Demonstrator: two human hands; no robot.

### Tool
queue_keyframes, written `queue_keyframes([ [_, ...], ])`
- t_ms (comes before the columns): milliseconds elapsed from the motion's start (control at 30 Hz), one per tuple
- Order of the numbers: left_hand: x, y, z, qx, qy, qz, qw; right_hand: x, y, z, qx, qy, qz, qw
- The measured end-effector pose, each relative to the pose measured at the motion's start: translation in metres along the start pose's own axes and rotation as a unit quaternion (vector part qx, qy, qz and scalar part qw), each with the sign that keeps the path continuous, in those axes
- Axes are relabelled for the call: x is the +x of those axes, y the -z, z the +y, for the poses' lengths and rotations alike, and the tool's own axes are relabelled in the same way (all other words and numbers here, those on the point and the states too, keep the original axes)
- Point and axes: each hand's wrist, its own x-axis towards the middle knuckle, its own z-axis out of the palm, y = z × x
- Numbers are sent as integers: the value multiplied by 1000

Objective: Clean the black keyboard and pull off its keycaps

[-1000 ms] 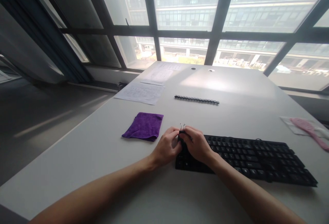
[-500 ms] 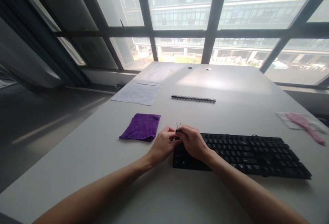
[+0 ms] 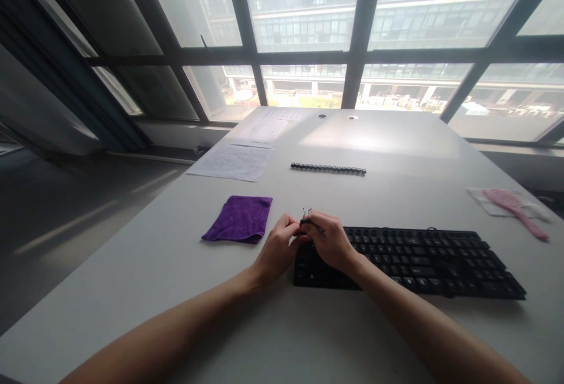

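A black keyboard (image 3: 423,258) lies on the white table (image 3: 396,149) in front of me. Over its left end both hands meet. My right hand (image 3: 329,242) is closed on a small black tool with two metal wire prongs (image 3: 305,215) sticking up, likely a keycap puller. My left hand (image 3: 278,250) is closed too, its fingertips pinched against the same tool. A row of loose black keycaps (image 3: 328,168) lies in a line farther back on the table.
A folded purple cloth (image 3: 238,226) lies left of my hands. Printed paper sheets (image 3: 232,162) lie at the back left. A pink brush on a clear bag (image 3: 513,208) sits at the right edge. Large windows stand behind the table.
The view has shifted slightly up and right. Both hands stay together at the keyboard's left end on the small tool, with little visible movement.
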Motion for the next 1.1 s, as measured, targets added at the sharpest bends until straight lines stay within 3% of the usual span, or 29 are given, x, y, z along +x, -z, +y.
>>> queue_keyframes([
  [133, 3, 4, -1, -10, -31, -2, 999, 0, 1, -1, 18, 3, 38, 999],
  [333, 3, 8, -1, -10, -46, 46, 998, 1, 1, -1, 40, -16, 62, 997],
  [633, -2, 3, -7, -35, -8, 83, 996, 3, -1, -4, -11, 23, 26, 999],
  [733, -2, 3, -13, -25, -47, 73, 996, 3, -2, -2, -37, -17, 52, 998],
  [900, 5, 9, -10, 51, -143, 7, 988, 4, -4, 4, -48, -76, 69, 994],
  [1100, 12, 14, -6, 134, -165, 14, 977, 5, -5, 6, -28, -98, 75, 992],
])
